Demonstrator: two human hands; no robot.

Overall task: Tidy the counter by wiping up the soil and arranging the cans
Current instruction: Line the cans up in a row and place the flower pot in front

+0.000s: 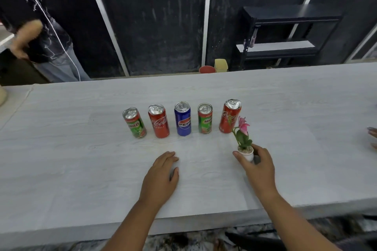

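at the near edge of the counter (pixel 71 169), 2 bare forearms come in from below.
- left hand (pixel 162 173): palm down on the white top, fingers relaxed and loosely together, gripping nothing. grey patch by the thumb, shadow or something under the palm; cannot tell.
- right hand (pixel 260 166): fingers and thumb wrapped round a small white flower pot (pixel 247 153) that stands upright with green leaves and a pink bloom. whether the pot base touches the counter is hidden by the fingers.

mid counter, 5 cans upright in 1 row, evenly gapped, none touching: left milo can (pixel 135 124), left coca-cola can (pixel 159 122), pepsi can (pixel 183 119), right milo can (pixel 205 119), right coca-cola can (pixel 230 116). the bloom overlaps the last can in view; the pot sits nearer than the row.

progress, as a judgement: the cans look arranged. no soil shows on the top apart from 1 or 2 faint specks left of the row, too small to name. no cloth in sight. what seems left is placing the pot.

beyond the far edge: red cup (pixel 207 69) and yellow container (pixel 221 65), lower parts cut off by the counter; a black shelf unit (pixel 285 32) against dark panels.

edges: a standing person (pixel 34 26) at far left, blurred; part of another hand (pixel 373 136) at the right border, cut off.
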